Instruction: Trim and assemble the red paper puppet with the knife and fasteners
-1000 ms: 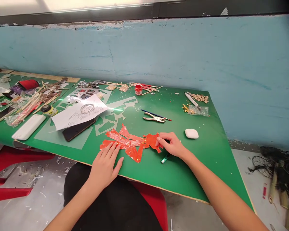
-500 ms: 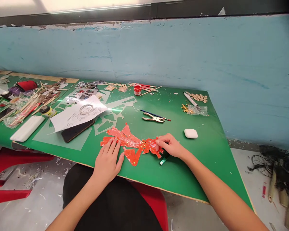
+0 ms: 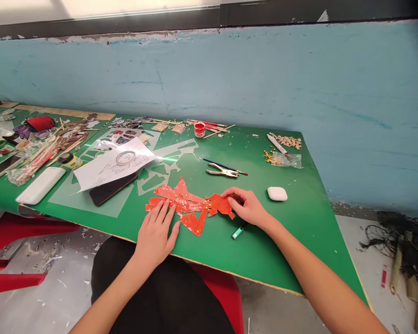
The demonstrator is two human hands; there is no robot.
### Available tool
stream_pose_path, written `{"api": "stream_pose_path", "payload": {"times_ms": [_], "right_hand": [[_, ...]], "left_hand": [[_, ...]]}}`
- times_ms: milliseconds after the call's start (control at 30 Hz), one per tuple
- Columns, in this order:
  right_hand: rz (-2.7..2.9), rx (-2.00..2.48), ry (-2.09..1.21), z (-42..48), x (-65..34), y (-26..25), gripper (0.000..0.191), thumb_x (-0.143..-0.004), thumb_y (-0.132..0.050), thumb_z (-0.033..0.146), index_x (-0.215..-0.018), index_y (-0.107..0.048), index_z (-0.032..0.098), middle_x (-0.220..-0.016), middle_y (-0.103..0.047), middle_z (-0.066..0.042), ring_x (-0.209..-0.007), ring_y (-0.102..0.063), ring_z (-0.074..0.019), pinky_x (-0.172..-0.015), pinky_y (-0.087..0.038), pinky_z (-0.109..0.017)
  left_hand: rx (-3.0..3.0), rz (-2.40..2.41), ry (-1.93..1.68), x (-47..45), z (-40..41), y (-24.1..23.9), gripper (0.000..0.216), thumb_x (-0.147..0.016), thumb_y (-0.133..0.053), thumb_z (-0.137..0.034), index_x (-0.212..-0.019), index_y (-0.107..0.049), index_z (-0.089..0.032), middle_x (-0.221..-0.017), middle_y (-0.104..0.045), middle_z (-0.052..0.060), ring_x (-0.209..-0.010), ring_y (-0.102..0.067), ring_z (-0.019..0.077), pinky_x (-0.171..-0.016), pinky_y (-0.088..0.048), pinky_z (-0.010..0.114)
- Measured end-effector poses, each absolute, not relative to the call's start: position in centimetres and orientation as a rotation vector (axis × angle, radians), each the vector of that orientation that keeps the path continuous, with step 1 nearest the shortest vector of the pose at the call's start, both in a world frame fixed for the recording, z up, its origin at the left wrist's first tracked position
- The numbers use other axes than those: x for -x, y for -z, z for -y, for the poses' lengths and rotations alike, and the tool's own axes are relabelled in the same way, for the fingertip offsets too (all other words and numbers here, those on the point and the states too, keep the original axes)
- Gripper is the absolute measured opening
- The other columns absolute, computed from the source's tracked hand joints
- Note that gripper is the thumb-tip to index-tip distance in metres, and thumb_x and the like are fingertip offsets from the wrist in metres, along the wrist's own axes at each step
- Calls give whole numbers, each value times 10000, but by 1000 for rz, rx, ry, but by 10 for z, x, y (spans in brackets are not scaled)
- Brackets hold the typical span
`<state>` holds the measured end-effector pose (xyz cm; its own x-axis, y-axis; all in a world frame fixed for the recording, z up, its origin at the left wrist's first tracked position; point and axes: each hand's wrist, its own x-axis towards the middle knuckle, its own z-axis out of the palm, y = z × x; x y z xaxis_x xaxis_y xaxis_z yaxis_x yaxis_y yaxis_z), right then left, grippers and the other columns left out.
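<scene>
A flat red jointed cut-out figure [image 3: 191, 204], like a shadow puppet with small gold fasteners at its joints, lies on the green tabletop in front of me. My left hand [image 3: 156, 227] rests on its left end, fingers stretched out flat. At the other end, my right hand [image 3: 247, 206] pinches the edge of the red head piece [image 3: 220, 204] between thumb and fingers. A green and white pen-like stick [image 3: 238, 231] lies just below my right hand. Beyond the figure are a hole punch plier [image 3: 222, 170] and a paintbrush [image 3: 225, 166].
Right of my hand sits a white rounded case [image 3: 277, 194]. Farther back are a red paint jar [image 3: 199, 130], a marker [image 3: 277, 143] and a plastic bag [image 3: 289, 160]. On the left, a printed sheet [image 3: 114, 162] overlaps a phone [image 3: 113, 189]; a white power bank [image 3: 41, 185] lies beside them.
The head piece has turned, showing a flatter, duller face than before. My right hand has shifted slightly and bent over its edge. The left hand stays in place.
</scene>
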<state>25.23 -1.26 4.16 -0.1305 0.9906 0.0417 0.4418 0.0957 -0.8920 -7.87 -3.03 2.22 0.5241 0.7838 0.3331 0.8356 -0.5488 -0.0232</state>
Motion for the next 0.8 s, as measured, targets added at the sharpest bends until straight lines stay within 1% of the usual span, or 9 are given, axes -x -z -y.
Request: {"api": "stream_pose_path", "payload": {"times_ms": [67, 167, 300, 433, 600, 633, 700, 767, 800], "right_hand": [[1711, 1402, -1034, 14, -252, -45, 225, -853, -543, 268, -966, -726, 201, -751, -684, -7, -592, -506, -129, -556, -385, -258], [1769, 1355, -1118, 16, -254, -51, 254, -798, -518, 225, -896, -750, 197, -729, -696, -9, -600, -538, -133, -560, -411, -253], [1816, 1288, -1228, 17, -256, -55, 308, -766, -471, 200, -825, -773, 196, -738, -743, -23, -652, -635, -156, -602, -481, -258], [1829, 1222, -1296, 18, -254, -54, 371, -714, -437, 171, -839, -785, 196, -811, -797, -28, -729, -715, -174, -688, -552, -272], [1838, 1190, -1280, 19, -250, -48, 390, -718, -452, 146, -894, -797, 192, -862, -812, -37, -789, -743, -182, -686, -547, -257], [1844, 1183, -1272, 19, -250, -47, 394, -726, -452, 144, -906, -799, 190, -874, -814, -40, -796, -743, -181, -686, -545, -254], [1861, 1175, -1245, 18, -250, -43, 403, -738, -451, 143, -928, -804, 188, -858, -807, -38, -754, -722, -168, -651, -520, -242], [1891, 1178, -1202, 18, -249, -40, 400, -748, -457, 142, -931, -810, 187, -798, -785, -27, -641, -648, -139, -584, -461, -230], [1910, 1179, -1176, 18, -248, -39, 394, -753, -461, 142, -924, -813, 187, -781, -773, -22, -603, -605, -126, -566, -436, -229]], "left_hand": [[2577, 1389, 440, 80, 31, -22, 485, -1086, -463, -377, -1480, -558, -111, -1536, -587, 168, -1421, -561, 380, -1087, -539, 571], [2578, 1386, 468, 83, 31, -22, 471, -1081, -482, -369, -1468, -559, -111, -1513, -603, 179, -1403, -575, 390, -1075, -548, 586], [2626, 1330, 509, 91, 26, -22, 441, -1077, -497, -348, -1438, -571, -106, -1494, -606, 203, -1400, -577, 393, -1124, -525, 610], [2701, 1249, 551, 102, 13, -23, 410, -1086, -479, -323, -1443, -554, -135, -1486, -609, 191, -1388, -592, 374, -1147, -516, 622], [2704, 1223, 715, 100, 8, -32, 347, -1063, -525, -235, -1392, -572, -135, -1389, -668, 193, -1331, -626, 382, -1135, -501, 652], [2702, 1218, 767, 95, 11, -37, 338, -1049, -549, -214, -1375, -579, -132, -1366, -681, 190, -1322, -631, 375, -1136, -501, 635], [2734, 1179, 861, 79, 22, -46, 319, -1018, -616, -206, -1330, -602, -142, -1310, -708, 165, -1290, -648, 334, -1128, -523, 556], [2837, 1084, 906, 56, 36, -54, 265, -992, -680, -267, -1239, -639, -180, -1257, -732, 113, -1252, -666, 282, -1090, -553, 455], [2885, 1040, 915, 43, 42, -57, 248, -986, -693, -297, -1203, -645, -188, -1249, -735, 101, -1247, -666, 271, -1074, -557, 432]]}}
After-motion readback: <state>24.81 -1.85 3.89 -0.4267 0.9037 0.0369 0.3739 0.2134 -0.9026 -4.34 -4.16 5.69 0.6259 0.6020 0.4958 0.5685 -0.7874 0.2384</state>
